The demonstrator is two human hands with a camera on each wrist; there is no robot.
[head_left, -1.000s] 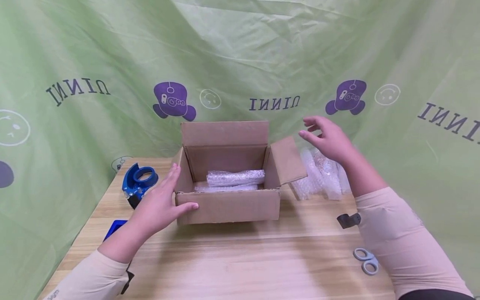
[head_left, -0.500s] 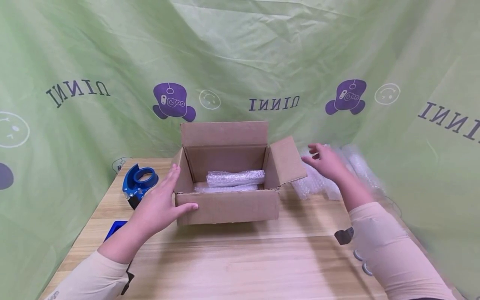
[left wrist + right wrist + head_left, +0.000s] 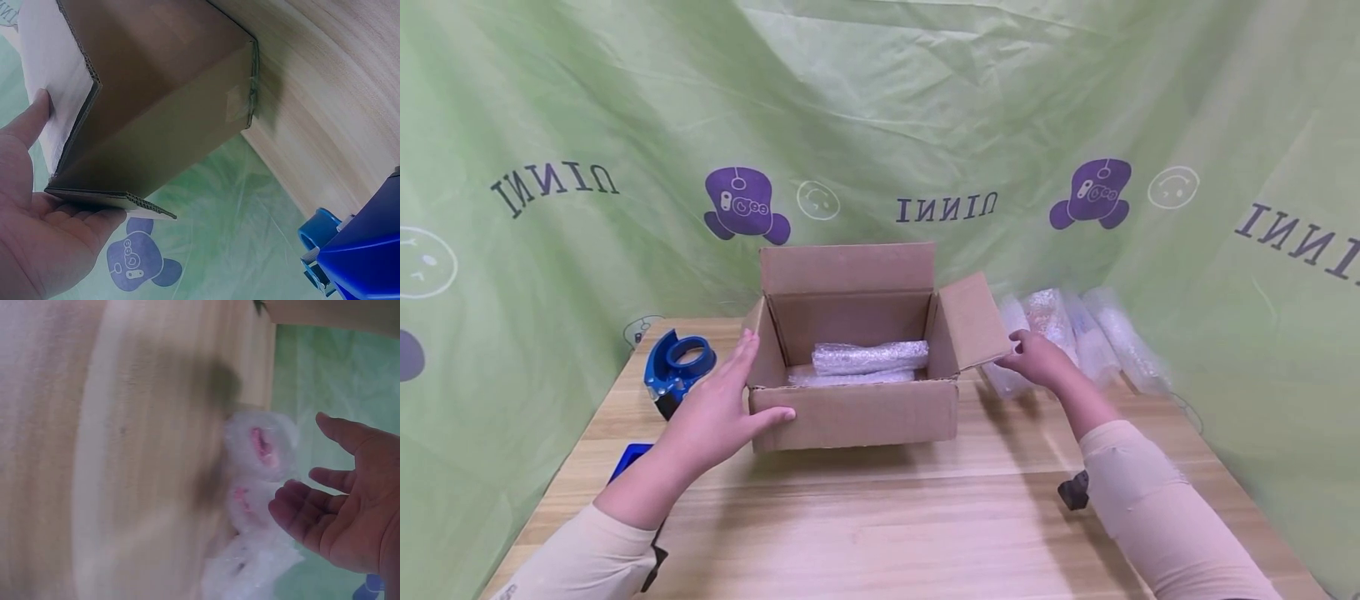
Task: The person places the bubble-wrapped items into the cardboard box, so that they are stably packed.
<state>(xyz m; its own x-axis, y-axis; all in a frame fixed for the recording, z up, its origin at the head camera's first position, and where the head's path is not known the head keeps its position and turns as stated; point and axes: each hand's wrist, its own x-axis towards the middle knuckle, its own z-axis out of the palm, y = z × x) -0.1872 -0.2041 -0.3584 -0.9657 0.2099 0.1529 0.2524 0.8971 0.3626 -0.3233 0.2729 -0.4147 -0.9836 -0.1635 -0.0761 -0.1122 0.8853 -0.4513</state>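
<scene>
Spread left hand [image 3: 717,410] is bracing the carton [image 3: 853,417] steadily; empty, half-open right hand [image 3: 1039,360] is hovering beside wrapped rolls [image 3: 1092,343], best gripped mid-length.

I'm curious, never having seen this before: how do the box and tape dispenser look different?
The box is brown; the dispenser is blue. The box is larger, the dispenser smaller. The box is rectangular, the dispenser curved. Both are on the table.

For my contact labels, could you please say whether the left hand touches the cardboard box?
Touching: in the left wrist view, the left hand has its thumb on a flap of the cardboard box.
</scene>
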